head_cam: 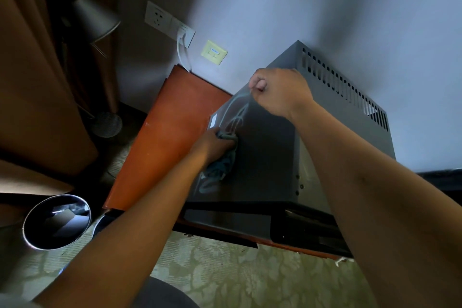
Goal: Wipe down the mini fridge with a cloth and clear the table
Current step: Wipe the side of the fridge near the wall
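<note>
The left hand (212, 144) is gripping one blue cloth (220, 167) and pressing it against the gray mini fridge (270, 157), which is sitting on one orange table (162, 147). The right hand (280, 92), fingers curled, is bracing the fridge's far top edge.

Fridge (287, 157) sat tight against the wall (325, 7), so no way in behind it. Bare orange table (170, 132) on its left side was free. Bin (56, 222) and lamp (95, 17) crowded the far left corner.
</note>
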Motion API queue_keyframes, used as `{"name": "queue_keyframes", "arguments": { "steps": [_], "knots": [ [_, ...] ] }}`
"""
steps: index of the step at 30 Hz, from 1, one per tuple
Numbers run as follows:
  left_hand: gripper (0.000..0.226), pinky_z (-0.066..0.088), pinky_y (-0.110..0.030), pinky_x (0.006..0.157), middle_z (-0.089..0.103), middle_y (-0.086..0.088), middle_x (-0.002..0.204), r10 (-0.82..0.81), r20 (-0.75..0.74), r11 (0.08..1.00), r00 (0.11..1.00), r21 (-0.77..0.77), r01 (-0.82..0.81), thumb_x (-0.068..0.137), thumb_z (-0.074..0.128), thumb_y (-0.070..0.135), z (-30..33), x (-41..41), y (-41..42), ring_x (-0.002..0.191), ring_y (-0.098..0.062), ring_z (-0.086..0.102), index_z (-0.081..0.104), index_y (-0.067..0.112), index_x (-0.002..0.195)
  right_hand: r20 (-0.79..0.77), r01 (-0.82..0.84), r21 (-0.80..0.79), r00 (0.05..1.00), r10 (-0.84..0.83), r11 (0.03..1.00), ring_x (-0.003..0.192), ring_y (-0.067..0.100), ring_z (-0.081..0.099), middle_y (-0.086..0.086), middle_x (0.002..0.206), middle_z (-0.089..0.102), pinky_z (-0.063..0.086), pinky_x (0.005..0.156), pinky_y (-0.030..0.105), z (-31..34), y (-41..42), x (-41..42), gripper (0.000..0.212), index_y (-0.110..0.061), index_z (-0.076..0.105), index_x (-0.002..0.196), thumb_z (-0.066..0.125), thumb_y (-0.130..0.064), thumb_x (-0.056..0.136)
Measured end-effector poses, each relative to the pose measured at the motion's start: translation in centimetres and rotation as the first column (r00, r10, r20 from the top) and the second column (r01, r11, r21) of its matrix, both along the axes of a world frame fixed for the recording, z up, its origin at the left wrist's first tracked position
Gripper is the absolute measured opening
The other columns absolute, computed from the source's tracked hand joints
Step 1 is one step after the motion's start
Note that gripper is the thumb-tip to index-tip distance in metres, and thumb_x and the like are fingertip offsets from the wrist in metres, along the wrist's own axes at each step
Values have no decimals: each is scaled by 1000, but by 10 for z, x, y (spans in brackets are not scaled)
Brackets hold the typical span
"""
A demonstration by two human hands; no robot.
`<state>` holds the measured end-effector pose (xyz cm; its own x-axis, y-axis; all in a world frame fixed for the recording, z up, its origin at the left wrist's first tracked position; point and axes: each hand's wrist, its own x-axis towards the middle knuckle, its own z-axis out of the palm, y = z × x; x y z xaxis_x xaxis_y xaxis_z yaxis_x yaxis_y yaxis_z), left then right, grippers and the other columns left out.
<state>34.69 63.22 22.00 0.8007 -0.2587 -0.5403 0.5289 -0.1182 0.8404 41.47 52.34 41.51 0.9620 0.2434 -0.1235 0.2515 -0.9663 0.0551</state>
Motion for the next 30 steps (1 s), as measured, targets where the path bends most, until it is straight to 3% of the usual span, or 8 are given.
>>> {"name": "queue_keyframes", "arguments": {
  "steps": [2,6,11,16,20,23,26,30],
  "knots": [
    [59,55,-43,95,69,-5,118,10,108,999,994,-50,-5,71,74,49,25,18,-3,104,-24,66,63,30,126,7,25,35,1000,-25,999,92,11,68,-14,94,74,41,106,32,0,-1,4,16,-31,71,103,59,-27,93],
    [46,57,-48,90,74,4,100,65,241,992,968,-117,-37,64,70,52,54,49,-15,94,-20,71,64,35,106,8,50,74,999,-50,996,93,9,68,-14,97,75,45,105,36,0,0,9,18,-31,73,103,59,-26,92],
    [20,53,-50,98,66,-1,110,23,60,997,998,-74,-18,88,69,41,19,51,-10,102,-24,65,54,41,101,18,64,53,998,-65,997,87,9,65,-17,91,70,45,105,36,1,-1,13,17,-31,72,103,59,-28,93],
    [34,54,-51,97,68,-5,109,-11,-118,998,993,-59,4,74,75,45,-33,21,0,100,-25,66,60,32,102,10,58,38,998,-58,998,92,11,68,-13,99,74,47,104,39,1,1,13,17,-32,72,106,59,-31,95],
    [17,53,-48,100,68,-6,110,-61,-25,995,998,-78,59,87,74,34,-10,27,0,103,-25,66,62,28,99,20,56,44,998,-57,997,92,11,68,-12,100,75,46,104,37,2,1,13,16,-33,71,105,59,-31,95],
    [43,54,-47,98,68,-5,116,-24,102,995,994,-95,34,76,72,46,36,55,-7,105,-26,66,63,30,115,19,67,65,997,-68,996,90,10,68,-15,93,72,46,102,33,-1,0,16,17,-33,71,101,59,-29,92],
    [51,56,-47,92,71,-3,105,28,184,993,982,-116,-7,67,69,48,59,75,-14,97,-24,69,64,24,112,18,80,98,996,-82,992,88,9,67,-17,87,69,47,102,35,-2,-2,23,18,-33,72,100,58,-26,90],
    [13,54,-44,93,65,-3,95,47,129,995,991,-89,-35,88,68,33,44,77,-12,87,-19,62,56,29,88,37,60,133,997,-66,989,80,6,59,-20,84,65,47,100,34,-2,-4,29,22,-30,74,101,55,-22,92]
  ]
}}
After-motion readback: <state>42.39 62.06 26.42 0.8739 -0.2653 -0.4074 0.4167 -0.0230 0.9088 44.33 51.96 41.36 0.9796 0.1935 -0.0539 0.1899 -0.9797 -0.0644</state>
